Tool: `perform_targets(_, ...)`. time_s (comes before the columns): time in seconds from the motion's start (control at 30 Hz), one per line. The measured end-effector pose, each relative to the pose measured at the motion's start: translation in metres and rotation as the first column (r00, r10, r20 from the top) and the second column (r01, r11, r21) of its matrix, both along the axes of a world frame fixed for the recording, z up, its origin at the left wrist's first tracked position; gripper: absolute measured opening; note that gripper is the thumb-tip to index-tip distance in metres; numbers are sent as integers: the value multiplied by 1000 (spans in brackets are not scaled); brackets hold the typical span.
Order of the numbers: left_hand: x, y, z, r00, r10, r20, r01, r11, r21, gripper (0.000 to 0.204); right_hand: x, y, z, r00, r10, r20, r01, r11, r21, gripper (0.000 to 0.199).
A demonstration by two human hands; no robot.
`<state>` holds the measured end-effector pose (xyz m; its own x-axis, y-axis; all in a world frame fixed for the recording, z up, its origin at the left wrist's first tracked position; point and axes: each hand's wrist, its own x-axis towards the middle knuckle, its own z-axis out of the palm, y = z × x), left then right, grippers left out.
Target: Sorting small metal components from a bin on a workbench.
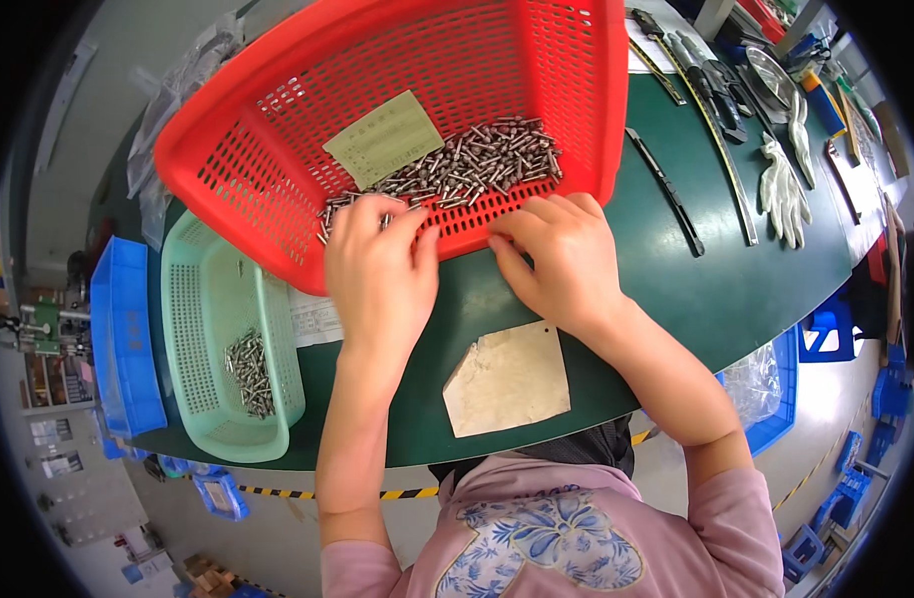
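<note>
Pins [477, 159] lie heaped in the red basket [278, 130] at upper centre of the frame, spilling toward its near rim. The left hand [377, 269] curls palm-down over the pile's lower-left end, fingertips among the pins; whether it grips any I cannot tell. The right hand [567, 259] rests half-closed at the rim, nothing visibly held. The basket looks tilted toward the person, so pins could roll over the edge onto the green table [676, 289]. The heap's long axis runs lower left to upper right; single pins point every way.
</note>
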<state>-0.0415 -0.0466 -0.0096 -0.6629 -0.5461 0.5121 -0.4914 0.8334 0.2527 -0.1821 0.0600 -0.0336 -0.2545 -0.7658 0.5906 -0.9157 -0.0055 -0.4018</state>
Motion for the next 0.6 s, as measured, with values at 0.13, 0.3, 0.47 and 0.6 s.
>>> perform_targets(0.13,-29,-12,-10,996,-30,88,35,998,-56,16,-4,-2,-5,999,-35,25,35,999,-4,7)
perform_targets(0.3,-36,-18,-11,983,-122,138,134,988,-82,10,-5,-1,-8,998,-33,53,33,999,3,9)
perform_targets(0.47,-40,-21,-11,974,-126,186,152,980,-131,10,-6,-2,-8,997,-30,73,32,999,-20,9)
perform_targets(0.6,-40,-25,-17,975,-111,194,136,984,-120,6,-6,-3,-11,996,-26,83,27,1000,-16,10)
